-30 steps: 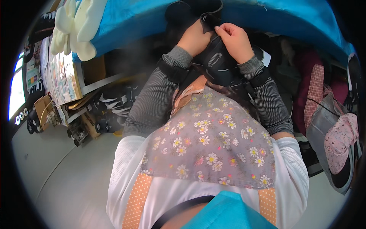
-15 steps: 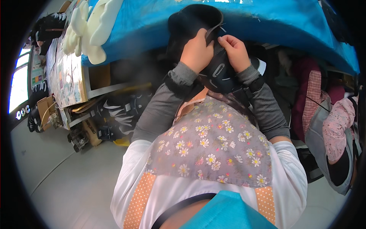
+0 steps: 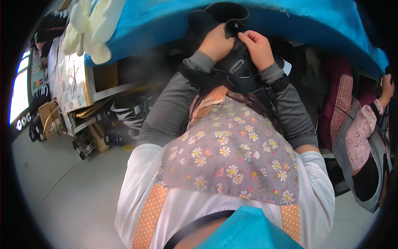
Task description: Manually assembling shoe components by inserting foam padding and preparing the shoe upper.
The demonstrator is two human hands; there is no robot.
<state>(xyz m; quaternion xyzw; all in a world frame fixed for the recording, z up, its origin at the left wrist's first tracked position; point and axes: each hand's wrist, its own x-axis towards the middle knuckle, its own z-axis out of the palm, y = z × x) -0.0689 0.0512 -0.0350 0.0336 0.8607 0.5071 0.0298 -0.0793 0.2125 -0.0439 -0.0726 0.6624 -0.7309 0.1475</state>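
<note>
A black boot [image 3: 238, 70] with a pale raised emblem lies in my lap against the near edge of the blue-covered table, its wide round opening at the far end. My left hand [image 3: 216, 43] grips the folded edge of that opening, fingers partly hidden behind the material. Close beside it, my right hand [image 3: 258, 49] pinches the rim between thumb and forefinger. A small label-like patch shows on the turned edge between both hands.
The blue-covered table [image 3: 153, 29] spans the far side. Cream foot-shaped forms [image 3: 93, 33] stand at its left end. Black pieces with silver stripes [image 3: 128, 112] fill a lower shelf at left. Another person's pink sleeve [image 3: 358, 137] is at right.
The boot's edge has been folded over, and the label-like patch now shows. My left hand has slid slightly up and right; my right hand has turned a little, still pinching.
</note>
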